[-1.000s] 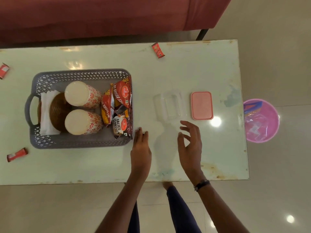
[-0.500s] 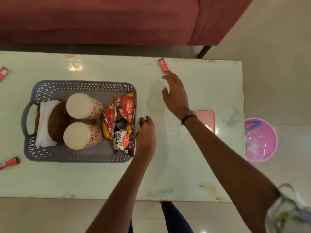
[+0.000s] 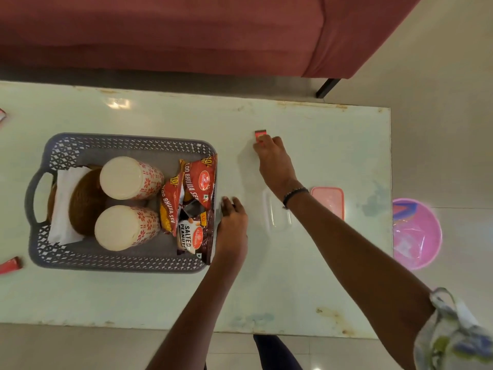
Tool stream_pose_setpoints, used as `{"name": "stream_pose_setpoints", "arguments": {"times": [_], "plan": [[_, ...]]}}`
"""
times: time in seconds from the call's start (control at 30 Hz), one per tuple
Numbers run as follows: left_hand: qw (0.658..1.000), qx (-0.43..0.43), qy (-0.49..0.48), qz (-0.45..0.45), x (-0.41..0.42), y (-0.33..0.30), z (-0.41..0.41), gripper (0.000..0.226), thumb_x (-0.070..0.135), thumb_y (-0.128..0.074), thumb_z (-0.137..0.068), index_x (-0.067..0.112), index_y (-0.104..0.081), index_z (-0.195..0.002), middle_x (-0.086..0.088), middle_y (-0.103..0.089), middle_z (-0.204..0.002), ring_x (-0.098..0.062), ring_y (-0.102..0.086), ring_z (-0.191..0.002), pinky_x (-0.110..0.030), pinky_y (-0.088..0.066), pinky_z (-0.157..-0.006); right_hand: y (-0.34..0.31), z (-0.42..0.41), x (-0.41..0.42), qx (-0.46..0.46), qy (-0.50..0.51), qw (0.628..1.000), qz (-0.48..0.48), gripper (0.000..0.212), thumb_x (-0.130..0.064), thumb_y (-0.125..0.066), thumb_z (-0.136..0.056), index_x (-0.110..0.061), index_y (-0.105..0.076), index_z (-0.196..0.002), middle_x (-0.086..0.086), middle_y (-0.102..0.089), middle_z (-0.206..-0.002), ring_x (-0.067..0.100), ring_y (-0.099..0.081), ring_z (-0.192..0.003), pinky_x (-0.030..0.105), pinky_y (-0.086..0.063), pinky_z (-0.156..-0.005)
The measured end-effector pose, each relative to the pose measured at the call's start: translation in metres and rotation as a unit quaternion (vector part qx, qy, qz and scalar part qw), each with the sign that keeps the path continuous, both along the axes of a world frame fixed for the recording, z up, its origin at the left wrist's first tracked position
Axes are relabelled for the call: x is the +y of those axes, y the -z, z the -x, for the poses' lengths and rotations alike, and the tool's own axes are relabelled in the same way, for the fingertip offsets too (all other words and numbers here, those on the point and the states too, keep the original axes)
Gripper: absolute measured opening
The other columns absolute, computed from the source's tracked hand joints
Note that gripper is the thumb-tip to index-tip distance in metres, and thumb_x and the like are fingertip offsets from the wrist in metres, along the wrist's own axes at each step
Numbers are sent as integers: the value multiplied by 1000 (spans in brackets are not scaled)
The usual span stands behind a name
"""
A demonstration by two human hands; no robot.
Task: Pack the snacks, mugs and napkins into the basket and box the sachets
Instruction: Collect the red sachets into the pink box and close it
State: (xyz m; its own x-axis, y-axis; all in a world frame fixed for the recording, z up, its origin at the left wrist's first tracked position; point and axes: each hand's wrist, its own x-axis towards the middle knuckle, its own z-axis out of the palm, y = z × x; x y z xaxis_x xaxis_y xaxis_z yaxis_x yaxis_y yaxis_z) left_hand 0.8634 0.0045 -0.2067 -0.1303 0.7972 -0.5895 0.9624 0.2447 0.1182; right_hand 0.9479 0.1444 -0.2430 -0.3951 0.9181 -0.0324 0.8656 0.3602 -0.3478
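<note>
A grey basket [image 3: 125,141] on the pale table holds two floral mugs [image 3: 130,177], a white napkin [image 3: 64,206] over a woven mat, and red snack packets [image 3: 197,182]. My right hand [image 3: 274,161] is pinched on a red sachet [image 3: 261,134] right of the basket. My left hand [image 3: 231,225] rests flat against the basket's right rim, fingers together, holding nothing. A clear box [image 3: 277,214] lies partly under my right forearm, its pink lid [image 3: 329,198] beside it. Two more red sachets lie at the left edge, one near [image 3: 9,265], one far [image 3: 2,114].
A red sofa [image 3: 186,33] runs along the table's far side. A pink bin [image 3: 416,233] with a plastic liner stands on the floor to the right of the table.
My right hand reached from the near table edge to the far sachet and closed on it. The left hand has stayed by the basket rim.
</note>
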Motion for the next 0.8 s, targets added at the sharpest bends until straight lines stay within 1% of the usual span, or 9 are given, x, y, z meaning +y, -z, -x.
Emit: {"name": "stream_pose_setpoints", "arguments": {"times": [0.1, 0.17, 0.23, 0.3, 0.4, 0.5, 0.6, 0.7, 0.8], "plan": [[1000, -18, -4, -14, 0, 0, 3, 69, 0, -50, -90, -2, -9, -145, -28, -13, -153, -34, -30, -139, -37, -38, -108, -11, -9, -7, 66, 14, 998, 15, 30, 16, -52, -80, 1, -70, -98, 17, -68, -112, 35, -64, -93, 40, -57, -74], [999, -30, -13, -32, -4, -2, 8, 65, 2, -48, -91, 1, -14, -146, -24, -16, -154, -32, -33, -138, -36, -38, -108, -29, -18, -20, 142, 63, 988, 16, 22, 5, -58, -84, -3, -71, -101, 13, -74, -100, 28, -70, -87, 28, -55, -79], [993, -72, -47, -80, -9, -8, 8, 58, 2, -46, -92, 3, -22, -145, -20, -24, -153, -30, -40, -134, -35, -39, -107, -54, -29, -42, 218, 129, 967, 13, 14, -9, -62, -89, -7, -70, -100, 7, -75, -84, 18, -68, -70, 19, -51, -66], [967, -146, -104, -181, -16, -20, 0, 51, 0, -45, -92, 2, -34, -141, -19, -36, -148, -30, -50, -127, -33, -41, -103, -74, -43, -72, 268, 187, 945, 12, 13, -17, -63, -90, -10, -70, -98, -2, -73, -77, 6, -60, -57, 14, -46, -56], [892, -249, -178, -333, -22, -42, -25, 43, -1, -45, -92, 2, -45, -135, -17, -51, -138, -26, -54, -123, -32, -45, -102, -87, -62, -114, 284, 262, 922, 34, 13, -16, -64, -88, -10, -71, -97, -12, -67, -78, -9, -57, -60, 2, -39, -57], [853, -345, -239, -309, -15, -55, -45, 38, 9, -45, -95, 8, -48, -133, -12, -59, -130, -21, -59, -117, -29, -48, -98, -86, -71, -143, 294, 321, 899, 46, 14, -16, -64, -88, -10, -70, -99, -8, -69, -78, -8, -56, -56, 2, -39, -56], [858, -390, -251, -220, -6, -49, -52, 39, 23, -43, -97, 17, -44, -136, -6, -48, -142, -22, -53, -124, -37, -44, -105, -87, -72, -156, 288, 347, 892, 35, 14, -16, -63, -89, -9, -69, -100, -3, -69, -76, -6, -53, -53, 2, -37, -52], [848, -388, -291, -211, -11, -46, -49, 42, 5, -44, -94, 14, -46, -135, -3, -40, -148, -14, -35, -138, -33, -34, -112, -93, -73, -161, 266, 367, 891, 27, 16, -16, -62, -90, -8, -69, -102, -1, -68, -73, -6, -52, -49, 1, -38, -51], [833, -398, -313, -223, -25, -58, -41, 39, 1, -44, -92, 11, -50, -130, 12, -45, -135, -7, -43, -129, -28, -42, -105, -102, -69, -158, 272, 356, 894, 24, 18, -17, -61, -90, -7, -68, -104, 1, -69, -75, -5, -53, -56, 0, -42, -56]]}}
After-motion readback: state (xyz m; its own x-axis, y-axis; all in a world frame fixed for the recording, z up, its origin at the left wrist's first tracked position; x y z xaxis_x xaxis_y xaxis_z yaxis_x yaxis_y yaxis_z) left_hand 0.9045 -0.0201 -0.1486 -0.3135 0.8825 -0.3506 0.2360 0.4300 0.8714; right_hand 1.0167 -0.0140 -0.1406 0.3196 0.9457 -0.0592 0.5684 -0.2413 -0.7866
